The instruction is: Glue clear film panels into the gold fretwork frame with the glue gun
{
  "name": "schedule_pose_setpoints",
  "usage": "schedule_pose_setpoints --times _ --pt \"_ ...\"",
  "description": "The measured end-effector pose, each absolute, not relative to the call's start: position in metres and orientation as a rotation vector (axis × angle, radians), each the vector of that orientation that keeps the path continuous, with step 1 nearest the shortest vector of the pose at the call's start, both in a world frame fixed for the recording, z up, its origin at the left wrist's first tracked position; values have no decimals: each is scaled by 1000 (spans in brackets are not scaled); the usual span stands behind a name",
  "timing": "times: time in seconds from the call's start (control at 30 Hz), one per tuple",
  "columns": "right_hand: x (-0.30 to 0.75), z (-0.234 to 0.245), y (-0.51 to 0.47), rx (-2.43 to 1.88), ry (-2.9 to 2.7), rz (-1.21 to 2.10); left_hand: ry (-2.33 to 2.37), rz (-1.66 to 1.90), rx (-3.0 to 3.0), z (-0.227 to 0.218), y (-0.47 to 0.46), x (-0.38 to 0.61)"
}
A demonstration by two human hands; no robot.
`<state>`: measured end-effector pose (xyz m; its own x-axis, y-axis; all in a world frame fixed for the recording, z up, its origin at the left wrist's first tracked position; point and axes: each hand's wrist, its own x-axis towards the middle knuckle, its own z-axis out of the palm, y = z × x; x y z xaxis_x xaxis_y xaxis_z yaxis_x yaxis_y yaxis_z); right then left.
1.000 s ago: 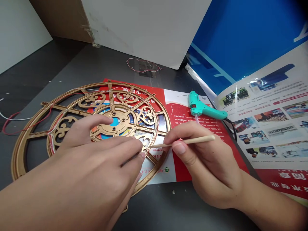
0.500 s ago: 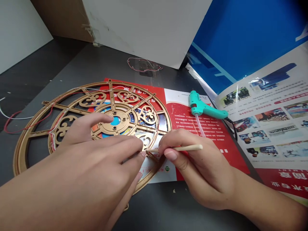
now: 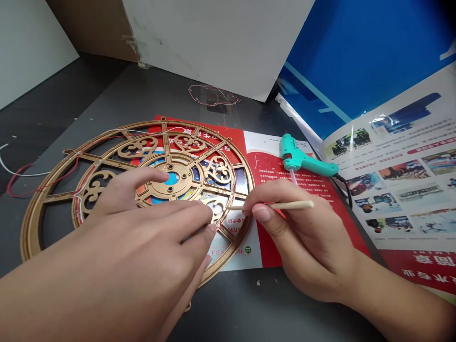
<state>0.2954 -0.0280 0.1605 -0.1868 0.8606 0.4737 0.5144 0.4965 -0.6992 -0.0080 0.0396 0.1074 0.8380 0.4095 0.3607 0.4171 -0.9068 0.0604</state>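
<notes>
A gold round openwork frame [image 3: 33, 228] with scrolled inserts and a central hub lies on the table. My left hand [image 3: 153, 237] reaches across its near side, palm down. Its fingertips are bent together at the inner ring on the lower right, and one finger stretches to the hub; the thumb is mostly hidden. My right hand [image 3: 302, 232] pinches a thin pale wooden stick [image 3: 292, 205], whose left tip is at the inner ring near a scroll. Thin red and white wires [image 3: 76, 164] run along the ring and trail off at left.
A teal glue gun [image 3: 302, 160] with a clear stick lies on a red and white printed sheet [image 3: 281, 247] under the frame. A loose loop of thin wire [image 3: 213, 95] sits behind. White panels [image 3: 213, 38] stand at the back; a blue printed poster [image 3: 356, 57] is at right.
My right hand has shifted up and slightly right, carrying the wooden stick; its tip has moved away from my left fingertips along the ring. My left hand stays in place.
</notes>
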Motion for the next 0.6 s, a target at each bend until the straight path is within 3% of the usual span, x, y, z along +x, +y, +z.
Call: schedule_pose_setpoints --times 0.17,0.3,0.6 --pt "296 162 -28 -1163 -1833 447 -710 -521 -3001 74 22 -8" --pt "297 163 -28 -1094 -1722 235 -745 -580 -3007 62 13 -1" --pt "293 157 -27 -1135 -1863 358 -806 -715 -3018 92 28 2"
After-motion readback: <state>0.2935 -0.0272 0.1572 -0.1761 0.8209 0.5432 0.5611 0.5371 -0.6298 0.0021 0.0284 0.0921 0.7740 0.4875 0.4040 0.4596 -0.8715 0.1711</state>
